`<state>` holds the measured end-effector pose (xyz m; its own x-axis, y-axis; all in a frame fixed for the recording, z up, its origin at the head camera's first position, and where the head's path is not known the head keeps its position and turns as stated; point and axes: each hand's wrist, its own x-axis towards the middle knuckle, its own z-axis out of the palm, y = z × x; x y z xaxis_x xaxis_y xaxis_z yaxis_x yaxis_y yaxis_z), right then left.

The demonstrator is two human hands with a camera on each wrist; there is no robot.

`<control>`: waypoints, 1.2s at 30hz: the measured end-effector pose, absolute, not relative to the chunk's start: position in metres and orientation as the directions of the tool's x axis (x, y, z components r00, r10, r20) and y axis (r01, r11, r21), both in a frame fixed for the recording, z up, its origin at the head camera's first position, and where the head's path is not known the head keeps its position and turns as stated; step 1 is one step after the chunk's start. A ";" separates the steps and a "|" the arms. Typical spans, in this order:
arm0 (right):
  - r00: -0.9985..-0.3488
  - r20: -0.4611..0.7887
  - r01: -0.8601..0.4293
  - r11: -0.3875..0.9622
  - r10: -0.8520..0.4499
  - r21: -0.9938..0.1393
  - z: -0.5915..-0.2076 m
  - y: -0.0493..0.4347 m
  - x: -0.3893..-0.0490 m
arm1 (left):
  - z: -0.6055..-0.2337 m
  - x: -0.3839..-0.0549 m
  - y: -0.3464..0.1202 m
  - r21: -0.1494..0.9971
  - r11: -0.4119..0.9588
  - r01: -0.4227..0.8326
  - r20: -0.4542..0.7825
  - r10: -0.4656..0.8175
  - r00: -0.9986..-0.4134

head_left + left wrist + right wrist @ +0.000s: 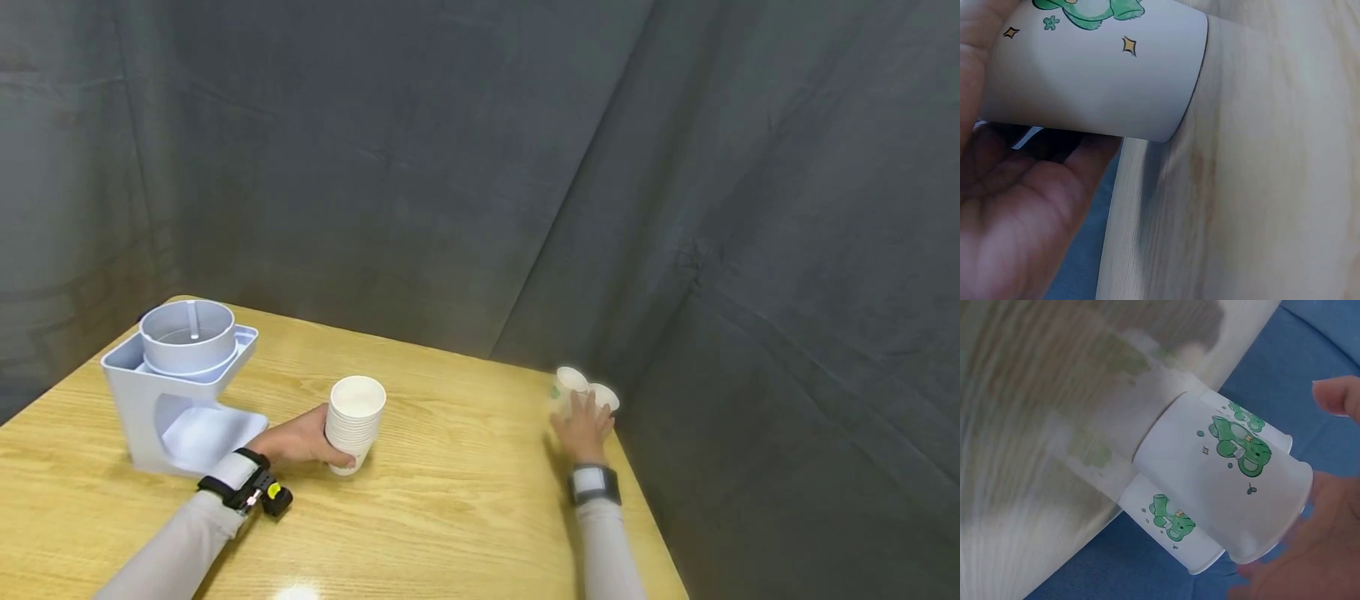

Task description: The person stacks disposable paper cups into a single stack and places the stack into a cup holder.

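My left hand (pixel 302 437) grips a stack of white paper cups (pixel 356 421) near the middle of the table. In the left wrist view, the lowest cup (pixel 1104 81) carries a green print and small orange stars. Over at the table's far right edge, my right hand (pixel 582 429) reaches to a few white paper cups (pixel 572 380), with its fingers spread. Three upright cups with green bear prints show in the right wrist view: one in front (pixel 1229 469) and two beside it. The right thumb (pixel 1338 400) is apart from the front cup; the other fingers are partly hidden near its rim.
A white appliance (pixel 142 417) with a round grey-white bowl (pixel 187 354) on top stands on the left of the wooden table (pixel 450 500). A dark grey curtain (pixel 375 167) hangs behind the table and along its right side.
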<state>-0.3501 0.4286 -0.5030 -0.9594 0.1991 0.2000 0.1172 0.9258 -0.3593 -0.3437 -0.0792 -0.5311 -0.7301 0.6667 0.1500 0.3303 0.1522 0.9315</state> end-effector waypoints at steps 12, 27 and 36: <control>-0.955 0.246 0.091 0.953 0.165 -0.289 -0.515 0.419 -0.349 | -0.531 -0.343 -0.081 0.932 0.156 0.327 0.146 0.664 -0.733; -0.922 0.383 -0.051 0.970 0.046 -0.239 -0.515 0.376 -0.360 | -0.532 -0.343 -0.086 0.935 0.160 0.317 0.137 0.660 -0.739; -0.945 0.324 -0.035 0.970 0.046 -0.241 -0.510 0.354 -0.366 | -0.534 -0.342 -0.088 0.939 0.161 0.305 0.130 0.652 -0.746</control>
<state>-0.3658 0.3537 -0.5097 -0.9450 0.0463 0.3238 -0.0350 0.9699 -0.2409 -0.3424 -0.0875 -0.5339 -0.7465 0.6525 0.1305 0.3047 0.1608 0.9388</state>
